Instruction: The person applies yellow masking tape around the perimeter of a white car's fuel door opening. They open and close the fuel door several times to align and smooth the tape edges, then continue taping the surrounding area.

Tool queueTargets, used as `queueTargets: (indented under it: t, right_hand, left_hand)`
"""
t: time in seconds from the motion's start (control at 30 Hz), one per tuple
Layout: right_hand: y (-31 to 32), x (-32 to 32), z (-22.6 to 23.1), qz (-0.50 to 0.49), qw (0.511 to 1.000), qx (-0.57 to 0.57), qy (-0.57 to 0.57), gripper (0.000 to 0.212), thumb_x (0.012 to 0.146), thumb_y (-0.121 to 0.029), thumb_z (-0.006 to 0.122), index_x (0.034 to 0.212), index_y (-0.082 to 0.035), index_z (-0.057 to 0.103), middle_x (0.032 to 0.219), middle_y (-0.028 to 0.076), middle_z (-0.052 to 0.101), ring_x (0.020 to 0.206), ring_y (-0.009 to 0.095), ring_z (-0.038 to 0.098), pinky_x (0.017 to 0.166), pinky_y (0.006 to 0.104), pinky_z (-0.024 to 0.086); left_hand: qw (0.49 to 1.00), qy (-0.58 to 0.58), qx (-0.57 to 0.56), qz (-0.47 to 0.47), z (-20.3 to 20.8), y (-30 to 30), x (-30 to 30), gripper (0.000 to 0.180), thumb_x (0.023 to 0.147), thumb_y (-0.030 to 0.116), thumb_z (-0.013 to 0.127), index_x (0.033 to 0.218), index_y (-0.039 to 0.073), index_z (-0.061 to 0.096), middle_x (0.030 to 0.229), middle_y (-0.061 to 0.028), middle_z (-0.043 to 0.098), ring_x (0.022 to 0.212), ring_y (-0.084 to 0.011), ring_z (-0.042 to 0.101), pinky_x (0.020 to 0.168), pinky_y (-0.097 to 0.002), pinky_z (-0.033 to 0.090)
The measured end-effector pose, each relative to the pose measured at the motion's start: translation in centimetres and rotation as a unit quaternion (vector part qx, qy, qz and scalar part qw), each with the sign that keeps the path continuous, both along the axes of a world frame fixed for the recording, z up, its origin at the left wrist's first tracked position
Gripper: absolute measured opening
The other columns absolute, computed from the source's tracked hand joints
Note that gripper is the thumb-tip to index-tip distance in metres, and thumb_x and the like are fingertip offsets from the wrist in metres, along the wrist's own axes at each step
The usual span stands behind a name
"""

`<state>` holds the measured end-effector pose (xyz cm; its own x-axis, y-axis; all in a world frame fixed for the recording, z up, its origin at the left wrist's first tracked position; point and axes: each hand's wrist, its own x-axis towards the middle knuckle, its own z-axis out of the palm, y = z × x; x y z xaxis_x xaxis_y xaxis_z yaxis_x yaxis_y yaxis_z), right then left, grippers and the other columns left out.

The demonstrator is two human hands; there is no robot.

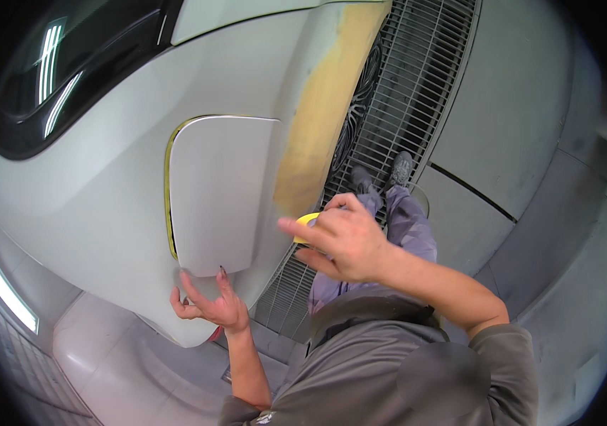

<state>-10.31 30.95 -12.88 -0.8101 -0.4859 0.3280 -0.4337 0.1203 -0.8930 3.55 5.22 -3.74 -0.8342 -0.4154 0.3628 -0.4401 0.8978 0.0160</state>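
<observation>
Well, from where I stand, the left hand (218,307) is loosely spread, its fingertips at the lower edge of the pale flap (229,192) on the car body (90,213); I can't tell whether they really press. The right hand (350,241) curls round what looks like a yellow tape roll (306,225), right of the flap and near the lower end of the tan patch (325,92). Yellow edging (168,192) lines the flap's left side and upper corner. I'd say good handling means light fingertips at the corners, even pressure along that edging to avoid wrinkles, and no dragging the roll across the tan patch
</observation>
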Motion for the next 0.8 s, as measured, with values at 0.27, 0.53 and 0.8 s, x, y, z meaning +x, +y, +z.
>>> queueTargets:
  t: [0.27, 0.53, 0.8]
  right_hand:
    - [-0.7, -6.7, -0.8, -0.157, 0.983, -0.013, -0.098, 0.005, 0.095, -0.011, 0.073, 0.094, -0.006, 0.073, 0.075, 0.01, 0.069, 0.062, 0.03, 0.068, 0.054, 0.0419, 0.054]
    - [-1.6, -12.3, 0.5, -0.131, 0.986, -0.005, -0.108, 0.008, 0.093, -0.013, 0.077, 0.099, -0.008, 0.076, 0.059, 0.006, 0.064, 0.051, 0.027, 0.064, 0.05, 0.0369, 0.049]
    - [0.0, -14.3, 4.0, -0.089, 0.988, 0.078, -0.1, 0.007, 0.091, -0.017, 0.08, 0.095, -0.011, 0.079, 0.063, 0.005, 0.069, 0.057, 0.026, 0.069, 0.055, 0.0384, 0.053]
  left_hand:
    - [0.997, 0.033, 0.072, 0.018, -1.2, -1.2, 0.1, 0.094, 0.096, 0.051, 0.082, 0.162, 0.0, 0.039, 0.161, -0.0199, 0.02, 0.145, -0.0397, 0.031, 0.119, -0.0566, 0.038]
    - [0.984, 0.023, 0.141, -0.108, -1.0, 0.5, 2.3, 0.08, 0.1, 0.032, 0.079, 0.156, -0.007, 0.038, 0.157, -0.0248, 0.028, 0.142, -0.0407, 0.038, 0.116, -0.0544, 0.039]
    - [0.99, 0.009, 0.133, -0.038, 1.0, 2.8, 3.2, 0.076, 0.1, 0.02, 0.078, 0.159, -0.006, 0.036, 0.161, -0.0268, 0.028, 0.147, -0.0423, 0.036, 0.121, -0.0572, 0.033]
